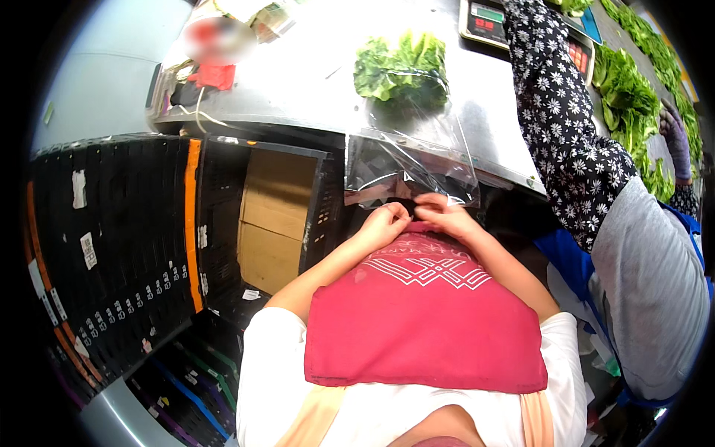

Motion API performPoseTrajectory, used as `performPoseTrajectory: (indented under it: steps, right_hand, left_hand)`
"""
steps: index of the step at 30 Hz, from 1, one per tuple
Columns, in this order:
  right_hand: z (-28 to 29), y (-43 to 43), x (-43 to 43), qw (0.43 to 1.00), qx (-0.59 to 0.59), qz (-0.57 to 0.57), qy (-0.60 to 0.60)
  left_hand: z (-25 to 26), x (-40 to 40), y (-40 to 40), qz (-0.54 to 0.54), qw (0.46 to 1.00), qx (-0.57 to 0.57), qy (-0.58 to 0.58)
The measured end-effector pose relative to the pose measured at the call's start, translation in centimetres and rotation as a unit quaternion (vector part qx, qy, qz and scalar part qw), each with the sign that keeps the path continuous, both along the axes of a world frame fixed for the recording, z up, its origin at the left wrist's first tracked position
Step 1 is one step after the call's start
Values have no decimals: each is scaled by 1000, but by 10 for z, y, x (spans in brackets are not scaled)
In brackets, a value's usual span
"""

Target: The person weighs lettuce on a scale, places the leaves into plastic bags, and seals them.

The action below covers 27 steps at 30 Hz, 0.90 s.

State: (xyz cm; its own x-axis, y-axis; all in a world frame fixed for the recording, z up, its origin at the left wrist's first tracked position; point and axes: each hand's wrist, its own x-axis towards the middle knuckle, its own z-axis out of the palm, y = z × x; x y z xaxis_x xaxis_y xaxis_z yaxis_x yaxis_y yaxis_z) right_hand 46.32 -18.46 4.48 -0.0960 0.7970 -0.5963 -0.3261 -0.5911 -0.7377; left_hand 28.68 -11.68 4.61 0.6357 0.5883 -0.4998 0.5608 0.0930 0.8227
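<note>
Green leafy lettuce lies in a clear plastic bag on the metal table. The bag's lower end hangs over the table's front edge toward me. My left hand is at my waist with its fingers curled, by the front of my red apron. Close to its right, my right hand has bent fingers and overlaps the bag's hanging end in the view. Whether either hand pinches anything is hidden by the fingers.
The metal table bears a digital scale and a red item with a white cord. Stacked black crates stand left; cardboard lines one crate. At right, a co-worker's floral sleeve reaches over the table, near more lettuce.
</note>
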Motion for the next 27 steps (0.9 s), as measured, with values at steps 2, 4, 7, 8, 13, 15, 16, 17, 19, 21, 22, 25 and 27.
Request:
performPoseTrajectory:
  steps: [2,4,7,8,13,15,16,17,19,21,22,25,27]
  right_hand:
    - [-5,5,-13,992,113,7,-48]
    - [-3,6,-10,955,207,43,-209]
    - [-12,3,-5,927,203,118,-291]
    - [-13,2,-4,938,188,108,-270]
    - [-13,-2,26,995,7,-5,-95]
    - [-30,-17,57,987,-99,67,-107]
    - [-42,-31,68,961,-128,143,-197]
    - [-52,-46,73,919,-138,215,-301]
    - [-47,-76,75,858,-129,241,-434]
    - [-37,-82,74,832,-84,211,-505]
    - [-29,-81,75,823,-58,186,-534]
    - [-3,-73,75,786,40,95,-610]
    - [9,-47,72,748,156,47,-644]
  left_hand:
    - [-10,7,-4,-21,1000,20,-11]
    - [-20,10,-8,-30,999,15,-31]
    - [-20,16,-7,-43,996,-71,12]
    - [-16,17,-6,-55,995,-81,21]
    - [6,-12,10,55,969,-241,6]
    - [17,-46,29,19,980,-182,79]
    - [33,-56,42,-76,984,-69,146]
    - [54,-62,59,-169,962,49,208]
    - [76,-75,86,-278,879,240,303]
    - [75,-96,98,-70,892,419,153]
    - [79,-91,105,-62,866,475,144]
    - [103,-53,122,-121,773,621,45]
    - [87,-50,120,-158,729,666,-3]
